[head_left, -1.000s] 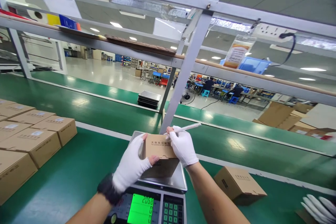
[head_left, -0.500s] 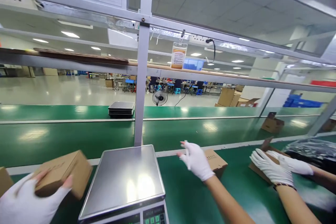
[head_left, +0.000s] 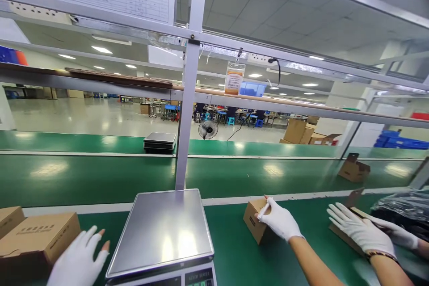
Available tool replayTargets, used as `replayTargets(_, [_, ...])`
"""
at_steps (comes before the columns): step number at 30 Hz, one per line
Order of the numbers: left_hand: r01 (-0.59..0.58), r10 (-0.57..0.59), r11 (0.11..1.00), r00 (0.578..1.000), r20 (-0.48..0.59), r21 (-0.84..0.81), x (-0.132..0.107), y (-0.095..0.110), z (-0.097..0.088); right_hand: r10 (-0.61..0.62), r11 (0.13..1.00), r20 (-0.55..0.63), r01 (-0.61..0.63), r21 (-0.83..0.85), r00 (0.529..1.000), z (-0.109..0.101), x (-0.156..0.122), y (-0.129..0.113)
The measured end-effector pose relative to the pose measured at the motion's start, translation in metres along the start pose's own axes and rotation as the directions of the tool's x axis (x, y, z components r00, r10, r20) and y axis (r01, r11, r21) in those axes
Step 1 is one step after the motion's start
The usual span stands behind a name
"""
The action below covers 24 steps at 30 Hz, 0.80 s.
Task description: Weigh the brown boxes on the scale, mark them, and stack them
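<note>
1. Scale (head_left: 164,232): flat rectangular steel pan, rounded corners, smooth and shiny, ceiling lights mirrored in it; part of the display and keypad shows at the bottom edge
2. Desk (head_left: 241,263): smooth green surface, slight gloss
3. Gloves: white fabric, thumb and index tips bare on both hands
4. Right hand (head_left: 279,221): clamped on brown carton (head_left: 251,222), thumb and fingers over its upper part
5. Brown carton: on the desk, right of the scale, well apart from it; matte cardboard, boxy, crisp edges, turned at an angle, small dark print on the side face, rest partly hidden by the glove
6. Left hand (head_left: 78,257): fingers apart, just beside printed carton (head_left: 40,237); can't tell if touching
7. Printed carton: plain cardboard, dark lettering on top and right side; neighbour carton (head_left: 10,219) behind it to the left
8. Far right: co-worker's gloved hands (head_left: 362,234) at an open-flap carton (head_left: 343,236), crinkled clear plastic (head_left: 398,201) over something black beside
</note>
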<state>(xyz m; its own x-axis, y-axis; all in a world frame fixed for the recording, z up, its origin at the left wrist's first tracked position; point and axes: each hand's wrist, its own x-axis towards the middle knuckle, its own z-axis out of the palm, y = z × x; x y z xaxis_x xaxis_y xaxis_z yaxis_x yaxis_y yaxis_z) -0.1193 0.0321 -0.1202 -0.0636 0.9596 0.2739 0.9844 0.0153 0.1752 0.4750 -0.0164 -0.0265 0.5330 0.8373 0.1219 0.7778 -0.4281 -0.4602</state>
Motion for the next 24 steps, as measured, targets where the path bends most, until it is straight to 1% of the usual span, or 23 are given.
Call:
replayTargets(2, [-0.008,-0.002,0.999,0.984,0.179,0.054,-0.003,0.017,0.007,-0.012,0.999,0.017,0.011,0.037,1.000,0.001,-0.002,-0.015])
replayTargets(3, [-0.010,-0.006,0.998,0.970,0.244,0.063,-0.004,0.022,0.009,-0.037,0.995,0.029,0.034,0.093,0.999,-0.002,-0.004,-0.025])
replayTargets(4, [-0.012,-0.005,0.998,0.959,0.282,0.057,-0.005,0.026,0.010,-0.077,0.982,0.042,0.069,0.175,0.996,-0.006,-0.008,-0.038])
replayTargets(6, [-0.012,0.000,0.999,0.954,0.300,0.040,-0.005,0.028,0.009,-0.190,0.921,0.059,0.157,0.358,0.980,-0.017,-0.020,-0.071])
replayTargets(7, [-0.008,-0.003,0.999,0.955,0.295,0.035,-0.005,0.028,0.009,-0.252,0.886,0.058,0.206,0.415,0.966,-0.022,-0.027,-0.091])
replayTargets(8, [-0.002,-0.007,1.000,0.957,0.290,0.031,-0.004,0.027,0.009,-0.315,0.863,0.051,0.264,0.430,0.948,-0.027,-0.036,-0.113])
replayTargets(9, [0.004,-0.011,1.000,0.958,0.285,0.026,-0.003,0.026,0.009,-0.379,0.856,0.044,0.332,0.397,0.924,-0.030,-0.046,-0.136])
replayTargets(12, [0.014,-0.013,1.000,0.969,0.246,-0.002,-0.001,0.020,0.017,-0.524,0.846,0.040,0.514,0.146,0.851,-0.030,-0.074,-0.199])
replayTargets(14, [0.015,-0.008,0.999,0.980,0.197,-0.034,-0.001,0.016,0.027,-0.575,0.818,0.066,0.573,0.048,0.816,-0.026,-0.088,-0.227])
replayTargets(15, [0.014,-0.005,0.999,0.985,0.170,-0.051,-0.002,0.013,0.033,-0.592,0.806,0.083,0.590,0.055,0.801,-0.023,-0.093,-0.236])
replayTargets(17, [0.016,-0.006,0.997,0.993,0.118,-0.079,-0.001,0.009,0.045,-0.635,0.769,0.091,0.616,0.167,0.767,-0.018,-0.096,-0.239])
replayTargets(18, [0.020,-0.011,0.996,0.996,0.093,-0.089,-0.001,0.007,0.050,-0.643,0.750,0.074,0.607,0.264,0.763,-0.014,-0.095,-0.236])
replayTargets(19, [0.024,-0.017,0.995,0.997,0.072,-0.096,-0.001,0.005,0.054,-0.628,0.733,0.050,0.570,0.371,0.776,-0.008,-0.091,-0.229])
replayTargets(20, [0.031,-0.025,0.994,0.998,0.056,-0.101,0.000,0.005,0.056,-0.585,0.721,0.024,0.507,0.472,0.810,0.000,-0.085,-0.219])
replayTargets(22, [0.043,-0.039,0.993,0.998,0.041,-0.114,0.001,0.006,0.058,-0.428,0.722,0.020,0.328,0.609,0.904,0.025,-0.072,-0.194])
replayTargets(23, [0.050,-0.046,0.991,0.998,0.037,-0.123,0.001,0.006,0.057,-0.331,0.735,0.030,0.237,0.635,0.943,0.042,-0.065,-0.180])
replayTargets(24, [0.061,-0.057,0.989,0.998,0.035,-0.134,0.001,0.008,0.055,-0.256,0.752,0.051,0.166,0.638,0.965,0.059,-0.060,-0.164])
